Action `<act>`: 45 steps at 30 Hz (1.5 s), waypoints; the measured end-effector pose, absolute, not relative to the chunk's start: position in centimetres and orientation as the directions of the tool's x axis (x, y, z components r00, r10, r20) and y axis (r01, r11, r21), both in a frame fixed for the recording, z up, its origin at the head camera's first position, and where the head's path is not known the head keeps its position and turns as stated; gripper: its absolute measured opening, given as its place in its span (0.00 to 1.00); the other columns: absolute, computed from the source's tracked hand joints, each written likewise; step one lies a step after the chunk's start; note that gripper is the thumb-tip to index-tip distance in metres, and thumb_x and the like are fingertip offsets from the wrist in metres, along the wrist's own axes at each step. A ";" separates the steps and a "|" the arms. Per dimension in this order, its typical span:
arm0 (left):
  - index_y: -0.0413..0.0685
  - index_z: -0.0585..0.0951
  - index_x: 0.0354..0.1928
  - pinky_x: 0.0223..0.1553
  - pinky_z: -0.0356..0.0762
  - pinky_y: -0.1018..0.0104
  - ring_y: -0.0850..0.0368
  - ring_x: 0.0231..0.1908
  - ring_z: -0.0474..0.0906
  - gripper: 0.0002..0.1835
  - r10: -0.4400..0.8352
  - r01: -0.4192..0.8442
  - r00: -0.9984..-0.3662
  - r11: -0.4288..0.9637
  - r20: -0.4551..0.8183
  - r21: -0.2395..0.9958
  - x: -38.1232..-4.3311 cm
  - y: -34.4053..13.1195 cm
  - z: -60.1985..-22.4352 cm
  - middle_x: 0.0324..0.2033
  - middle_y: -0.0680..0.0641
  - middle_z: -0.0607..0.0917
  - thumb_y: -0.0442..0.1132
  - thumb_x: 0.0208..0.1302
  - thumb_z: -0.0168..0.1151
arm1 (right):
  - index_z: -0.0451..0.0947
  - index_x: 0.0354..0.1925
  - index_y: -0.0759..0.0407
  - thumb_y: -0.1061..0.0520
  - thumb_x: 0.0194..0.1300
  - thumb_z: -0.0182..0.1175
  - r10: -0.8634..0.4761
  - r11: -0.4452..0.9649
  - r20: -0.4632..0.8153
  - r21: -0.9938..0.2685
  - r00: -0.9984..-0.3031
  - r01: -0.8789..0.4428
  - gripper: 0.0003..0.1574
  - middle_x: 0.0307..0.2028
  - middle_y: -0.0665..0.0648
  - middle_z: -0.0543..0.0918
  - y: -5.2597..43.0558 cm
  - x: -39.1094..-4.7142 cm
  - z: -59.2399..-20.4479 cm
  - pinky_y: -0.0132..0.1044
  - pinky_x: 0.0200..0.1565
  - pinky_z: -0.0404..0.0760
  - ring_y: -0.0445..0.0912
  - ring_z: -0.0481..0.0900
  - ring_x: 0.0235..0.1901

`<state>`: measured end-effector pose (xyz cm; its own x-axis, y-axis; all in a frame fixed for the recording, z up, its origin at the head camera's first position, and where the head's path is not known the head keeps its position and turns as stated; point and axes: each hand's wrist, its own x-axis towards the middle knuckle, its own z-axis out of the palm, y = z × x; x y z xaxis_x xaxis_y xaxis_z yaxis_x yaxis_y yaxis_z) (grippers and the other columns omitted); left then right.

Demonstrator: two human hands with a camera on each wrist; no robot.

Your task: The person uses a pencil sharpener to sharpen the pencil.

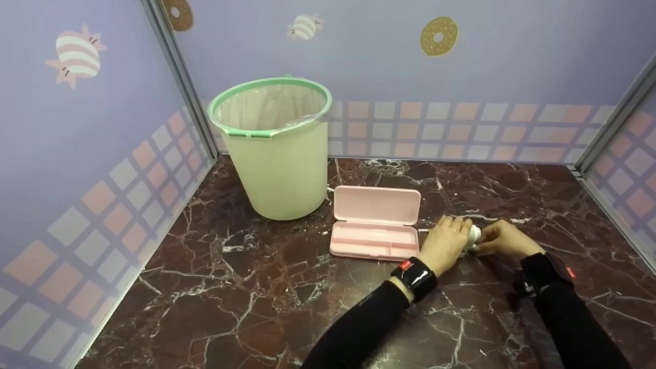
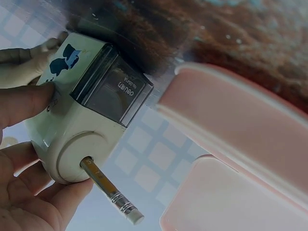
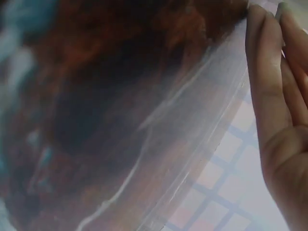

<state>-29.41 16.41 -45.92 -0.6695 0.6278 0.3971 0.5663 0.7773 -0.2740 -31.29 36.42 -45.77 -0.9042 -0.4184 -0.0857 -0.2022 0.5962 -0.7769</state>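
- Nearest are the black sleeves (image 1: 353,328), with black bands (image 1: 417,279) at the wrists. Both arms stretch to the same spot, so the two grips can share one thing.
- The left grip (image 1: 445,243) is wrapped on the sharpener (image 2: 82,108), thumb on one side and fingers on the other. That is likely to keep it from sliding or turning.
- The sharpener is between the two grips, right of the case and apart from it. It has a see-through box on its side, maybe to catch the bits.
- The pencil (image 2: 107,183) is stuck in the sharpener's round hole, with its rubber end poking out. No fingers hold it there, so the hole seems to hold it up.
- The right grip (image 1: 505,240) is bent in at the sharpener's other end. Its thumb and fingers look to be pinching there, maybe on a handle, but I can't see one well.
- The pink case (image 1: 361,248) lies on the surface (image 1: 256,318), just left of the left grip. Its lid (image 1: 376,205) is tipped back, so the slots inside are easy to get at.
- The bin (image 1: 287,174) stands behind the case, to the left, out of the arms' way. A bag (image 1: 271,105) lines it, likely to keep it clean.
- Farthest is the wall (image 1: 379,61).
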 end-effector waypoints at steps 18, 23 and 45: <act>0.52 0.70 0.69 0.68 0.69 0.67 0.59 0.59 0.75 0.30 0.638 0.585 -0.701 0.770 0.318 -0.255 -29.3 16.3 -45.6 0.62 0.53 0.78 0.48 0.65 0.61 | 0.78 0.34 0.79 0.67 0.60 0.65 -0.632 0.478 -0.142 -0.846 -0.762 -0.238 0.11 0.29 0.48 0.86 37.5 -29.8 -43.5 0.32 0.31 0.86 0.38 0.85 0.28; 0.52 0.69 0.70 0.69 0.68 0.67 0.59 0.61 0.74 0.34 0.648 0.590 -0.705 0.762 0.289 -0.268 -29.3 16.2 -45.6 0.64 0.53 0.77 0.48 0.61 0.64 | 0.77 0.34 0.78 0.67 0.61 0.64 -0.647 0.468 -0.150 -0.852 -0.748 -0.234 0.11 0.27 0.44 0.84 37.4 -29.4 -42.5 0.27 0.25 0.81 0.33 0.79 0.23; 0.51 0.65 0.72 0.71 0.64 0.66 0.58 0.63 0.72 0.40 0.649 0.590 -0.718 0.760 0.251 -0.273 -29.2 15.9 -45.3 0.67 0.52 0.74 0.50 0.59 0.67 | 0.79 0.41 0.76 0.65 0.66 0.60 -0.497 0.436 0.011 -0.861 -0.868 -0.261 0.11 0.29 0.43 0.88 38.4 -29.3 -41.1 0.24 0.23 0.78 0.30 0.77 0.21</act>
<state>-29.24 15.94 -45.26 -0.7184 0.6486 0.2514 0.5904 0.7597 -0.2726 -29.25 38.45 -41.09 -0.8676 -0.4971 0.0114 -0.2611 0.4360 -0.8612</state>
